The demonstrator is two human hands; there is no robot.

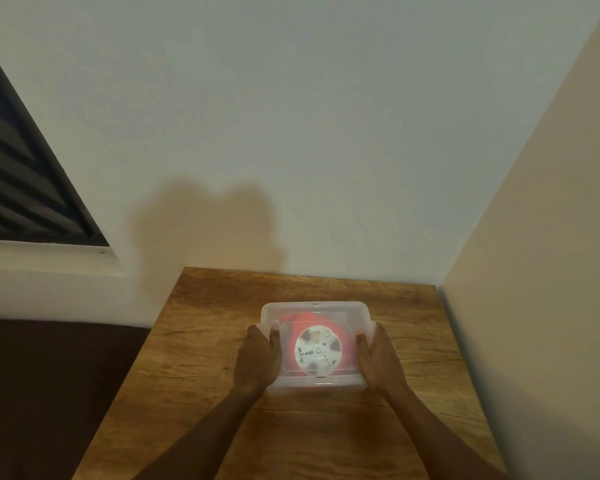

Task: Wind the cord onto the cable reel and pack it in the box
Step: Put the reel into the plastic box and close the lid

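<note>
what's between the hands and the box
Nothing visible. The left hand grips the left side of the box and the right hand the right side, thumbs over the top. The reel already lies inside.

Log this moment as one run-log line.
stage: packing | cable reel: inside box, lid on | left hand: holds left side | right hand: holds right side | table: under box

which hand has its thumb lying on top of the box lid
Both do. The left hand and right hand each grip a side of the box, thumbs over the lid.
</note>
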